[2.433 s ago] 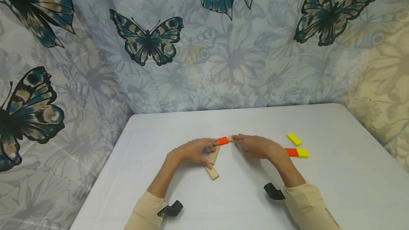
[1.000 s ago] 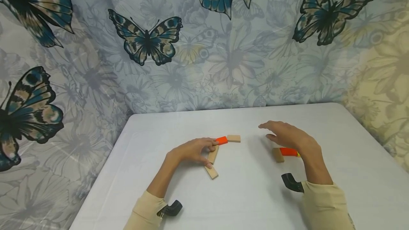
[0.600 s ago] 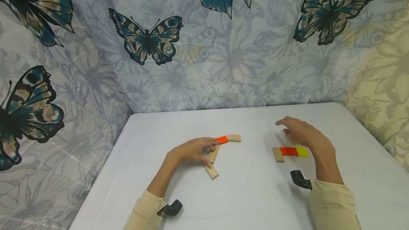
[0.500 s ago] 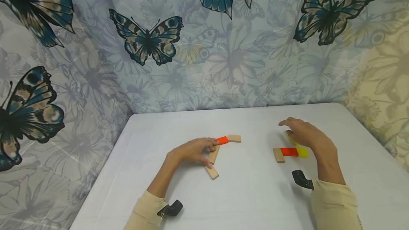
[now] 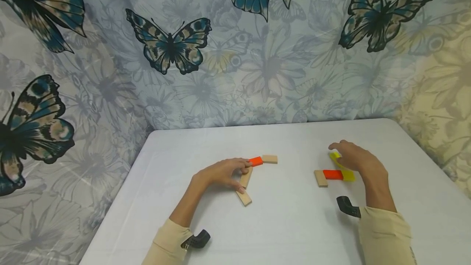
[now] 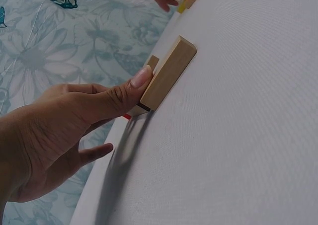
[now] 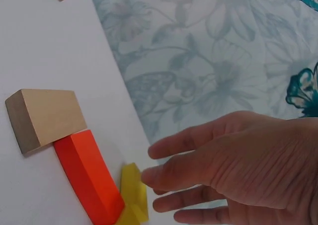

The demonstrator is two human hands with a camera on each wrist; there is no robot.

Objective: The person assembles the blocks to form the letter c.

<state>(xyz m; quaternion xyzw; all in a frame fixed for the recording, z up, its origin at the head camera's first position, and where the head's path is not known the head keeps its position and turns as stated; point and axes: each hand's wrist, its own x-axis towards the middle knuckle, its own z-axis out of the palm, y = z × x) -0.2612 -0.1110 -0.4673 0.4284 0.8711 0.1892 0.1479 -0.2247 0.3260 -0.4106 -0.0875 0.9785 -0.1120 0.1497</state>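
My left hand (image 5: 220, 173) rests on a chain of flat blocks, its thumb touching the near plain wooden block (image 6: 171, 73) and its fingertips at the far end of the middle wooden block (image 5: 245, 178). Beyond them a red block (image 5: 256, 161) leads to another wooden block (image 5: 270, 159). My right hand (image 5: 355, 156), fingers loosely extended, hovers by a yellow block (image 5: 335, 156) that it partly hides. In the right wrist view nothing is held between its fingers. In front of it lie a wooden block (image 7: 54, 115), a red block (image 7: 89, 175) and a second yellow block (image 5: 348, 175).
The blocks lie on a white table (image 5: 206, 146). A cloth backdrop (image 5: 235, 89) with butterflies rises behind the table. Black curved wrist mounts (image 5: 198, 239) stick out from both beige sleeves (image 5: 384, 232).
My right hand has left the wooden block at the chain's far end and moved right to the far yellow block, lately drifting slightly nearer. The left hand stays in place.
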